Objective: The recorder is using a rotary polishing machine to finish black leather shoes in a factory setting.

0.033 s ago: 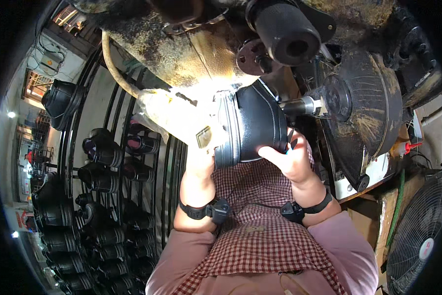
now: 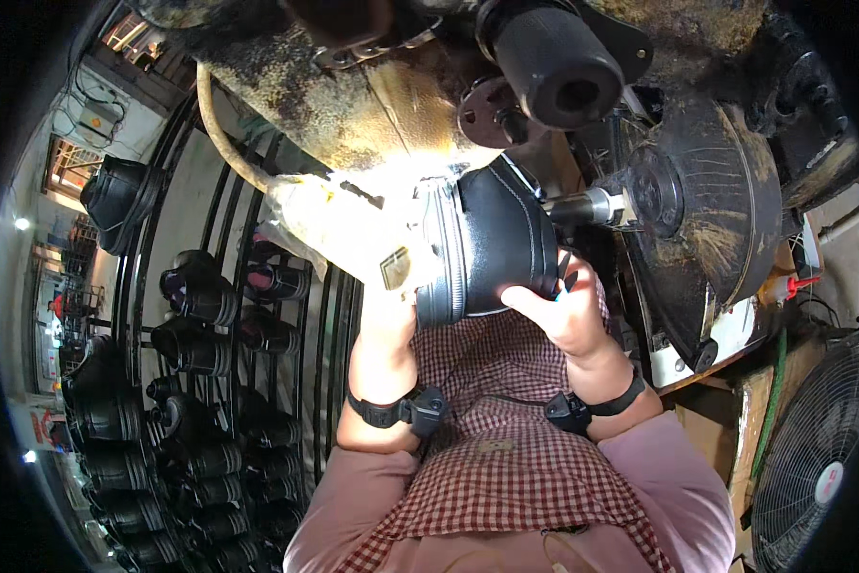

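Right hand (image 2: 565,310) has the near end of the black shoe (image 2: 506,244) gripped, right by the machine (image 2: 382,105); left hand (image 2: 389,310) is lost in glare, can't tell its grip. I'd hold it steady, even pressure, hands well clear of moving parts

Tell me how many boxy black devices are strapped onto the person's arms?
2: one boxy black device on the left forearm, another on the right forearm.

Black shoe (image 2: 506,239), red-white checked apron (image 2: 506,487), pink sleeves (image 2: 668,477)
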`<state>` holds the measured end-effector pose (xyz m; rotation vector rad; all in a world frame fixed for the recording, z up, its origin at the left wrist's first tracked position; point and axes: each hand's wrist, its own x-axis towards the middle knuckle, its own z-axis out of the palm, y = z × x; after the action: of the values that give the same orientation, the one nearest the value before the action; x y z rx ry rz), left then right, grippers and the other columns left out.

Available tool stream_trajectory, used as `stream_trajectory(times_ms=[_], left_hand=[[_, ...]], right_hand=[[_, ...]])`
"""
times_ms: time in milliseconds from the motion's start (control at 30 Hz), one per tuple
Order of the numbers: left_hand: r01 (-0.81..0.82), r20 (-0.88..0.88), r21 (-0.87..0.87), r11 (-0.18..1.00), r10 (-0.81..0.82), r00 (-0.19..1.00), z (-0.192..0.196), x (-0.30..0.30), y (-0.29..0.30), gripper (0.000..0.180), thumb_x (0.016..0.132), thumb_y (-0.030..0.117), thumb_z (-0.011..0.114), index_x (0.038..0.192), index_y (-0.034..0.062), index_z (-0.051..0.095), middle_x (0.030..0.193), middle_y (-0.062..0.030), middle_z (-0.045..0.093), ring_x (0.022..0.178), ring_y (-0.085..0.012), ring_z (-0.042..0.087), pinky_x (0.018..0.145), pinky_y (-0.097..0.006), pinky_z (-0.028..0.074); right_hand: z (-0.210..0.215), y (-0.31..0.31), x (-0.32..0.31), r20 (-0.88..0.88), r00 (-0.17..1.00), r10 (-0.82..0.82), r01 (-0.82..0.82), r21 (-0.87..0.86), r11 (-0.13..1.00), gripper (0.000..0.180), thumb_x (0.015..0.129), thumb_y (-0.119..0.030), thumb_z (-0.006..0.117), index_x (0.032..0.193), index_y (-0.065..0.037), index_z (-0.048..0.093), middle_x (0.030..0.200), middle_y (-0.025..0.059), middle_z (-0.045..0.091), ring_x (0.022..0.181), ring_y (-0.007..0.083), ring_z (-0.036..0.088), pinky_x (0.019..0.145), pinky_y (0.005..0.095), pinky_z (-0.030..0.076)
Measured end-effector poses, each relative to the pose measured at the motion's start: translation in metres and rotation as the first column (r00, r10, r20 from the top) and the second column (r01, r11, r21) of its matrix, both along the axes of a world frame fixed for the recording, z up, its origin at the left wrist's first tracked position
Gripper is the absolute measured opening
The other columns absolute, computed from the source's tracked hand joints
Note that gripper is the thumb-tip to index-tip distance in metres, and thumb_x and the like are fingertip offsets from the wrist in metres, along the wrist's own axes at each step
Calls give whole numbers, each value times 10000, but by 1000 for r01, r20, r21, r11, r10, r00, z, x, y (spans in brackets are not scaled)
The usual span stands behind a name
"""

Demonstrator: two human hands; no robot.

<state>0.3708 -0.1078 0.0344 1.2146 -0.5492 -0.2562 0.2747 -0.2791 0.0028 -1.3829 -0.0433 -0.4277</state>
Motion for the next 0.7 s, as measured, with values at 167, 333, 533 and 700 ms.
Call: stream_trajectory(times_ms=[167,333,533,700], left_hand=[[-121,-109,10,993,122,987,-7,2,-5,604,963,241,529,1475,-42,382,1399,-158,522,1253,-235,541,1084,-375,419],[-205,-148,40,978,209,967,-6,1,-6,540,993,277,523,1431,-27,439,1318,-131,581,1185,-207,584,1036,-363,457],[-208,-472,82,975,222,853,5,1,-6,578,922,71,635,1462,44,433,1466,-97,469,1339,-224,459,1073,-350,421],[-297,-349,49,954,295,890,4,-13,-5,480,1018,302,515,1408,24,481,1311,-77,587,1207,-179,557,1046,-334,436]], right_hand=[[3,-1,1,46,997,-61,62,-18,998,236,810,1,785,1021,42,687,947,86,744,813,137,692,734,269,558],[7,-7,8,-5,990,-143,142,-85,986,218,804,-16,800,981,37,685,886,72,740,782,119,689,709,265,551],[12,-11,13,32,984,-177,180,-110,978,191,806,-24,801,951,16,683,862,38,729,760,96,664,710,248,534],[13,-12,14,9,980,-198,198,-35,980,206,829,-18,782,1003,30,684,896,47,734,788,97,665,717,247,534]])
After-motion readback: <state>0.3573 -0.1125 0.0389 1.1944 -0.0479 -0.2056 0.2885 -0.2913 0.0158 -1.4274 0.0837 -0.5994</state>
